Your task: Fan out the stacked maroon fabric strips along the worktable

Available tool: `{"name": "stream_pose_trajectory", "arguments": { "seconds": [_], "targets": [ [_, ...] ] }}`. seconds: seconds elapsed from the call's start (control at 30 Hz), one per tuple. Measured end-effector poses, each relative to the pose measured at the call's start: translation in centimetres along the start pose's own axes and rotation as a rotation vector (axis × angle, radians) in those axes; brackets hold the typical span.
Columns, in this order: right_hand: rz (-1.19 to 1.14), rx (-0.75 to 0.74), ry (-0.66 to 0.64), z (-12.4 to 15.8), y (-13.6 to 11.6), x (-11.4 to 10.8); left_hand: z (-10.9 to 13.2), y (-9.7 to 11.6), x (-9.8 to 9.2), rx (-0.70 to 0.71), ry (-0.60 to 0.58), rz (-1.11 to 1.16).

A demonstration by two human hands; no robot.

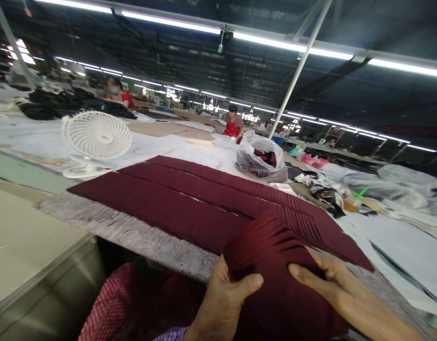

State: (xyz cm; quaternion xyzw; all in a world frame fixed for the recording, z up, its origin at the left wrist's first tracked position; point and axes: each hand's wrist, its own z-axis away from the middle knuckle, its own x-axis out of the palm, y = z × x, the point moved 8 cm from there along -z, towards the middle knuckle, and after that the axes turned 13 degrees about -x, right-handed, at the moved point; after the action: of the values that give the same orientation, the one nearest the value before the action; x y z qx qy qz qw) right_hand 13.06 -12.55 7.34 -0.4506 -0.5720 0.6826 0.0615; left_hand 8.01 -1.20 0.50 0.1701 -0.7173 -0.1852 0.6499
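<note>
Maroon cloth stack (pixel 275 270) lies right between your two hands, in front of your body at the near edge of the counter (pixel 200 154), and it touches both, so neither hand is nearer to it. Your left hand (pixel 222 296) takes its left edge, thumb flat on the upper face; your right hand (pixel 342 291) takes the right edge, thumb also on top. The fingers of both hands are closed, pinching the layers between thumb and the rest, though most of the left fingers are hidden beneath the cloth. The stack's long axis seems to slant from upper left to lower right, with the fanned, stepped end pointing up and away from you; the near end runs down toward the bottom of the view. Beyond it, rows of maroon pieces (pixel 176 194) lie on a grey board (pixel 108 222), their long axis going from far left to near right. The stack overlaps the nearest row in view; you cannot tell whether the two touch.
</note>
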Motion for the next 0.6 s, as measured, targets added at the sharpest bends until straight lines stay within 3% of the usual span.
{"name": "stream_pose_trajectory", "arguments": {
  "seconds": [0.2, 0.4, 0.53, 0.6],
  "targets": [
    [-0.125, -0.033, -0.016, -0.1, 0.4, 0.6, 0.2, -0.3, -0.3, -0.076, 0.076, -0.012],
    [-0.07, -0.122, 0.218, -0.6, 0.8, -1.6, 0.5, -0.2, -0.7, -0.078, 0.131, -0.071],
    [-0.133, -0.085, 0.069, -0.7, 1.3, -0.9, 0.6, -0.2, -0.8, -0.066, 0.151, -0.102],
    [-0.095, -0.05, 0.081, -0.5, 1.5, -1.2, 0.4, -0.7, -0.7, -0.085, 0.158, -0.11]
  ]
}}
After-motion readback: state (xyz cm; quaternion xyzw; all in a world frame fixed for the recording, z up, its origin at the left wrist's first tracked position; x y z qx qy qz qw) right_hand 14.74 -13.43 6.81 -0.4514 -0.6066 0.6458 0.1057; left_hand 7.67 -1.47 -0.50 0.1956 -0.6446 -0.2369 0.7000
